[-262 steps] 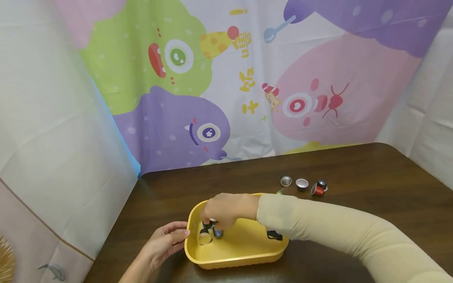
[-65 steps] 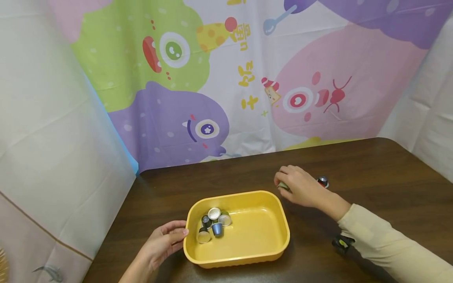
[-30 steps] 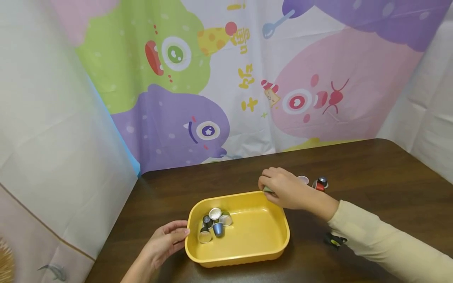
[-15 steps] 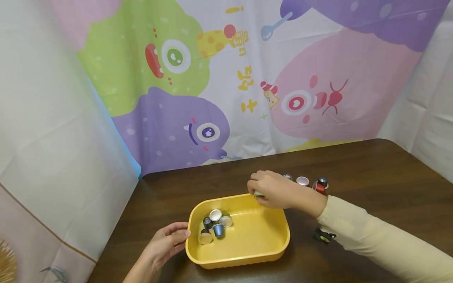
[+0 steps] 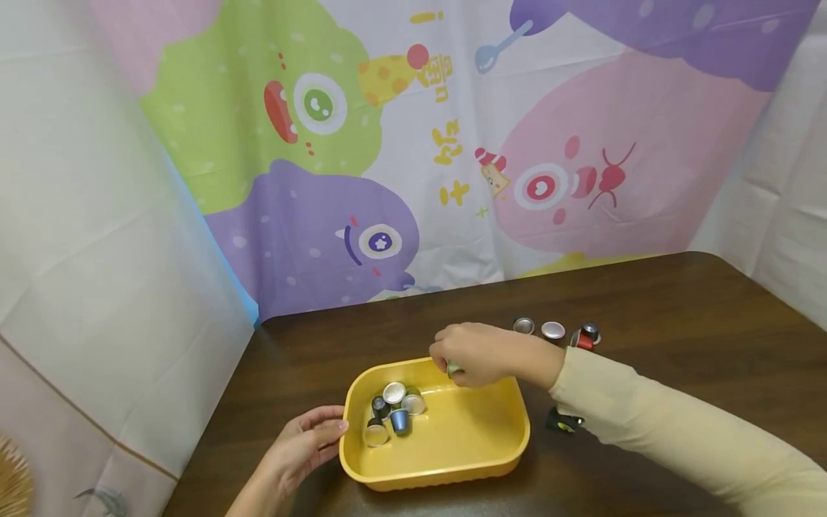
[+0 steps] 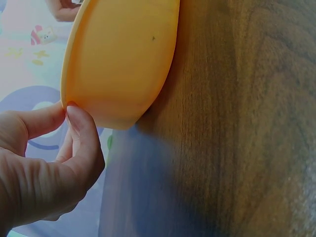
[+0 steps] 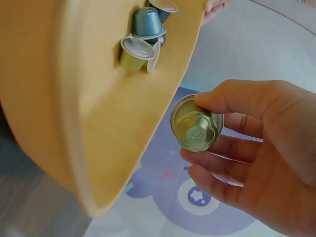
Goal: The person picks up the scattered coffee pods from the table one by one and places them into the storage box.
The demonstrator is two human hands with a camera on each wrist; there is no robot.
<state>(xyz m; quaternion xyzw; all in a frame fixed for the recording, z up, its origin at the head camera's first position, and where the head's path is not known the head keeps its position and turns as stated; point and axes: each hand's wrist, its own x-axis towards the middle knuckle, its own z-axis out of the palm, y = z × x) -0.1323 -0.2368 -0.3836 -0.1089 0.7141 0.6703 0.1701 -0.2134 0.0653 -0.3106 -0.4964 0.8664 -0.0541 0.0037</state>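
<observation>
My right hand pinches a pale green coffee capsule above the back rim of the yellow plastic bin. In the right wrist view the capsule sits between thumb and fingers, its ridged base facing the camera. At the bin's left end, my left hand holds the rim between thumb and finger, as the left wrist view shows. Inside, at the left, lies a cluster of several capsules, among them a blue capsule, a silver-lidded one and a dark one.
Behind the right forearm, on the dark wooden table, are more capsules: two lid-up, one a pale-lidded capsule, plus a red capsule touching a dark capsule. A cartoon-printed curtain hangs along the back edge.
My right hand has picked up the green capsule from the table and carried it left, to over the bin's back rim. The left hand stays at the rim.
</observation>
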